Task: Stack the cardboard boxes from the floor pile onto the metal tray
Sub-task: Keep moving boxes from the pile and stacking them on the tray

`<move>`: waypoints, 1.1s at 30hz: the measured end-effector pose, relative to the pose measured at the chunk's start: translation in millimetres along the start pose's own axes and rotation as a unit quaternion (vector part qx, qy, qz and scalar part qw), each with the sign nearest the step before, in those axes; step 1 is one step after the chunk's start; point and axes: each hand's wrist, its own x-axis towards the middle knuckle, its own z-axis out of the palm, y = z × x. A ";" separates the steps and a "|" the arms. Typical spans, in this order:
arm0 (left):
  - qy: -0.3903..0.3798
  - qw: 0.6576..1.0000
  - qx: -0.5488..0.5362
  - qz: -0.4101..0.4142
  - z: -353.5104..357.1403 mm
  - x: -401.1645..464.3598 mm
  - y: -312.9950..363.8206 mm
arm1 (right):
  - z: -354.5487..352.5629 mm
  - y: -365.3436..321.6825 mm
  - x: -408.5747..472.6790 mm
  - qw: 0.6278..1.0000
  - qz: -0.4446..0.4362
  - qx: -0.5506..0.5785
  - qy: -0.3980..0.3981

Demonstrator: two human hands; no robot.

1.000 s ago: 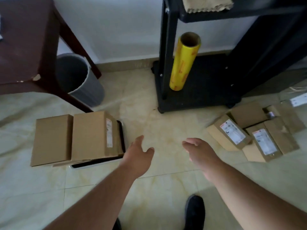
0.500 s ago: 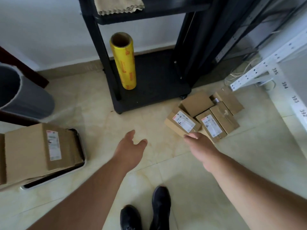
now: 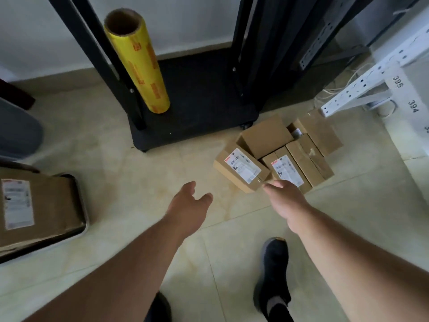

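Since half a second ago, view swung further right: floor pile of boxes [image 3: 278, 156] now nearer the centre, metal tray [image 3: 81, 205] pushed to the left edge with a labelled box [image 3: 37, 205] lying on it. Both arms stretched further toward the pile. Right hand [image 3: 285, 196] reaching over the near edge of the pile, fingers loosely extended, holding nothing; contact with the box below not clear. Left hand [image 3: 190, 205] open above bare floor, thumb apart from fingers, well short of the pile. One dark shoe [image 3: 274, 275] stepped forward under the right arm.

Pale glossy floor tiles [image 3: 139, 187] with faint marbling, white wall behind. Black shelf unit [image 3: 197, 101] standing against the wall, pile just beside its front right corner. Grey bin [image 3: 16, 133] at far left. Yellow film roll [image 3: 139, 66] leaning on the shelf's base against a post. White perforated rack rail [image 3: 371, 73] with numbered tags at right.
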 end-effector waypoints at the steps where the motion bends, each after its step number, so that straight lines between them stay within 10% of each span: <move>1: 0.002 1.000 -0.007 -0.012 19.1 12.5 -1.2 | -4.6 4.9 16.6 1.000 -0.001 -0.011 -0.003; 16: 0.046 0.963 -0.195 -0.178 186.7 179.2 28.3 | -9.3 23.8 216.1 0.977 -0.095 -0.166 -0.096; 33: 0.049 0.944 -0.277 -0.172 185.6 191.7 3.0 | 20.2 29.7 213.7 0.958 -0.132 -0.207 -0.148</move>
